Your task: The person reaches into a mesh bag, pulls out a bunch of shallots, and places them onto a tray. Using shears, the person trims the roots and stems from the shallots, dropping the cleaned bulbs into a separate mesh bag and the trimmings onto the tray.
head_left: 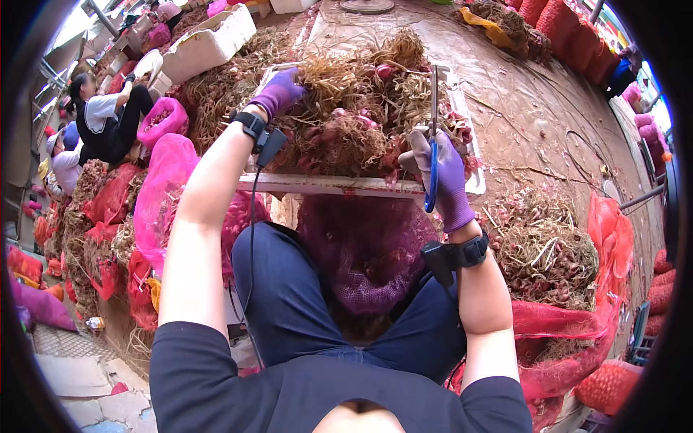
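A heap of small reddish-purple shallots (pixel 343 133) with dry roots and straw-coloured stalks fills a shallow white foam tray (pixel 346 184) in front of me. At the tray's far left, my left hand (pixel 280 92), in a purple glove, has its fingers curled into the dry stalks at the heap's edge. My right hand (pixel 446 169), in a purple glove with pale fingertips, grips a pair of scissors (pixel 432 169) by its blue handles. Its blades point away from me, upright over the tray's right side. A purple mesh bag (pixel 364 274) hangs below the tray between my knees.
More shallots (pixel 541 249) lie at right in a red mesh bag (pixel 570 346). Pink mesh bags (pixel 167 202) stand at my left. A person (pixel 108 115) sits at the far left near a white foam box (pixel 209 43). Filled red sacks (pixel 570 32) line the far right.
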{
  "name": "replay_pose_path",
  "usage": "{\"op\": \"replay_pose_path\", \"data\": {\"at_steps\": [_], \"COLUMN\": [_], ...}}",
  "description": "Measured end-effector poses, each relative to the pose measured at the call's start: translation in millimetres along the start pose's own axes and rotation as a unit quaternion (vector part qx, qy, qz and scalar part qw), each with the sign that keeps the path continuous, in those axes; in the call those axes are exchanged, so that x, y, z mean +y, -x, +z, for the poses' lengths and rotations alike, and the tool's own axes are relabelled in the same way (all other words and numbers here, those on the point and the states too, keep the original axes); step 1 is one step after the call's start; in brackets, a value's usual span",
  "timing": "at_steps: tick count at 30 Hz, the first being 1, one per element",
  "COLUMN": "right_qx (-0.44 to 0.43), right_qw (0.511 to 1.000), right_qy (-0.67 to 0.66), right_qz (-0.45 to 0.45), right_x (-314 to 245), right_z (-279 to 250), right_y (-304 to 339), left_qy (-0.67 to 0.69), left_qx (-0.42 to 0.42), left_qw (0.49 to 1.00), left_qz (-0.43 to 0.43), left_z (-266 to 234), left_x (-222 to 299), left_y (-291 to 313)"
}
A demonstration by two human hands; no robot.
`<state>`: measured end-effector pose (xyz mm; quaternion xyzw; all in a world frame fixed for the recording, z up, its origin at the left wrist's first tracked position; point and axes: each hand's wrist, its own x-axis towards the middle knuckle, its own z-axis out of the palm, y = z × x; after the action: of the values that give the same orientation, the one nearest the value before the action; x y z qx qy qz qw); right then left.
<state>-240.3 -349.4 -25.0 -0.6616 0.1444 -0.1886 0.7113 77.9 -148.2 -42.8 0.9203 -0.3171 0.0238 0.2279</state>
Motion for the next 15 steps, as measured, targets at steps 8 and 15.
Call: {"op": "replay_pose_path", "data": {"at_steps": [8,15], "right_qx": [-0.056,-0.088], "right_qw": [0.996,0.99], "right_qy": [-0.001,0.053], "right_qz": [0.076,0.097], "right_x": [9,10], "right_z": [3,32], "right_y": [0,13], "left_qy": [0.137,-0.08], "left_qx": [0.061,-0.07], "left_qw": [0.985,0.994], "left_qz": [0.089,0.038], "left_z": [-19,24], "left_x": [115,131], "left_y": [103,97]}}
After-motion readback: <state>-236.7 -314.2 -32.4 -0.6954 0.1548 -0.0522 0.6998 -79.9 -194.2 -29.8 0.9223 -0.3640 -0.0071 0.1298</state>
